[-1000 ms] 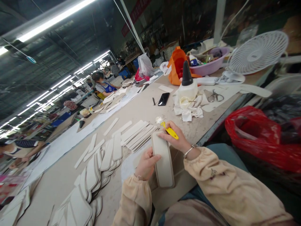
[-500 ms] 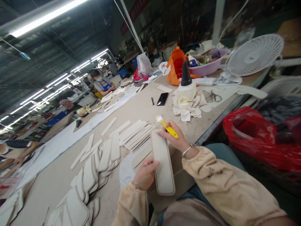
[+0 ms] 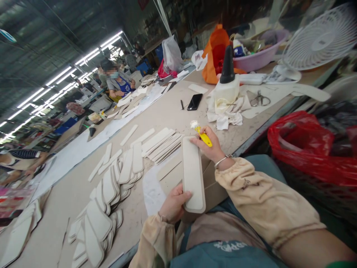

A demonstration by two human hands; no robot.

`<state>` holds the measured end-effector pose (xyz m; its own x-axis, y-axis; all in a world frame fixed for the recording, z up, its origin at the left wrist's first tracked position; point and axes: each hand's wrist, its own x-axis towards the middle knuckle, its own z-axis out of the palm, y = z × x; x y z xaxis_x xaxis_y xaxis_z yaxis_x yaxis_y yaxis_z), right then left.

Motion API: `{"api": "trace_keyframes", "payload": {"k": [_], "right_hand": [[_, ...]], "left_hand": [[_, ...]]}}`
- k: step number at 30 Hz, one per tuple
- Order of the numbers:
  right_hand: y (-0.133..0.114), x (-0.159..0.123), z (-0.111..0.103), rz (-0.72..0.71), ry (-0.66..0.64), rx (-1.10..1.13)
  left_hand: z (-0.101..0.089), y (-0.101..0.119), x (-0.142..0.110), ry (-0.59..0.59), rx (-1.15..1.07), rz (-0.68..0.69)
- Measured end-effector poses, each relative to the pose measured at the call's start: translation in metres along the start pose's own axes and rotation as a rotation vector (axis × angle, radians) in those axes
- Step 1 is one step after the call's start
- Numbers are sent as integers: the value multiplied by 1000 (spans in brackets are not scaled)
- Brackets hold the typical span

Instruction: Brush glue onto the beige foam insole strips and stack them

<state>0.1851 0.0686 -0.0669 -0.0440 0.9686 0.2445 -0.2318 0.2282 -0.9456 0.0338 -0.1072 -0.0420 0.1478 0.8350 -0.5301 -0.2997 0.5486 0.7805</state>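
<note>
My left hand (image 3: 175, 203) is closed on the lower left edge of a long pale panel (image 3: 193, 175) with rounded corners and a darker rim, thumb lying on top. At its upper end, my right hand (image 3: 209, 145) touches the panel with its fingertips. A small yellow-handled brush (image 3: 205, 138) is also gripped in my right hand, its white bristles pointing up and away from me. Behind the panel lie a white sheet (image 3: 153, 188) and a flat pale piece (image 3: 170, 171). A neat row of similar strips (image 3: 163, 145) rests just beyond, on the table (image 3: 156, 115).
Overlapping pale pieces (image 3: 107, 190) spread to the left. Farther back are a phone (image 3: 195, 102), a black-nozzled bottle (image 3: 227, 91) on crumpled cloth, scissors (image 3: 260, 99), an orange bag (image 3: 213, 56) and a fan (image 3: 320, 41). A red plastic bag (image 3: 304, 149) hangs right. A co-worker (image 3: 118, 82) sits across.
The view has tipped, so most of the table and both hands appear higher. Both hands keep hold of the panel, and the brush stays in my right hand.
</note>
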Motion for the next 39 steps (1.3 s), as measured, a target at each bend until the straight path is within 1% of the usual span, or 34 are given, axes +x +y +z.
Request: {"api": "trace_keyframes", "payload": {"k": [3,8,12,17,21,24,26,29,31,33,36,38,39], "right_hand": [[1,-1,1,-33,27,-14],[0,-3,3,-33,5,-36],[-2,-4,5,-38,3,-42],[-4,-5,6,-41,-36,-26],[-6,-5,7,-40,-35,9],[-10,-5,7,-30,-44,58],[-14,-8,8,-32,-30,23],[-15,-13,9,-18,0,-110],[-10,-15,10,5,10,-187],[-3,-17,12,15,6,-205],[2,-19,15,13,-32,-150],[1,-21,16,29,-42,-46],[-1,-21,16,45,-35,12]], "left_hand": [[0,-1,-2,-5,2,16],[1,-4,-4,-1,8,45],[-4,-9,-4,17,6,56],[-9,-14,-4,14,21,83],[-9,-13,-7,-16,-40,90],[-5,-10,-7,-27,-99,119],[1,-8,-6,14,-118,140],[11,-6,2,107,-123,186],[15,-6,11,183,-110,231],[15,-5,18,250,-104,262],[7,-3,17,295,-99,286],[-8,3,9,322,-83,296],[-19,8,3,345,-71,305]]}}
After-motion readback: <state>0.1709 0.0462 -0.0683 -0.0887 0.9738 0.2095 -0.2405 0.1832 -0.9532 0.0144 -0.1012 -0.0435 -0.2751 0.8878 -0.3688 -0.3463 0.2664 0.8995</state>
